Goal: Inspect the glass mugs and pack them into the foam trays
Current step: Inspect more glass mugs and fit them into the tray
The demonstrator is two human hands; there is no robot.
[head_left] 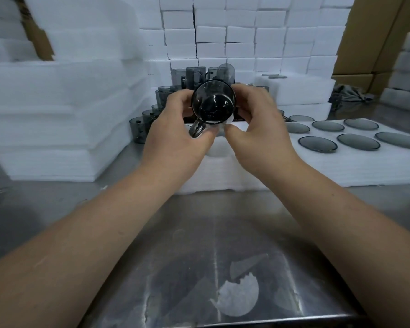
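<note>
The left grip (175, 131) and right grip (258, 124) curl round the dark smoky glass mug (213, 104), up over the white foam tray (225, 174). It looks stiff, slippery and easy to break. Best hold its sides or handle.

From my screen the left hand (175, 140) and right hand (260, 129) covered both sides of the mug (213, 104), and together they hid much of the mug pile (152, 107) behind. The marking on one rear mug (194, 75) was too small to read. The foam tray (341, 166) ran off the right edge, and the dark bundle (350, 94) beyond it was too blurred for me to name.
</note>
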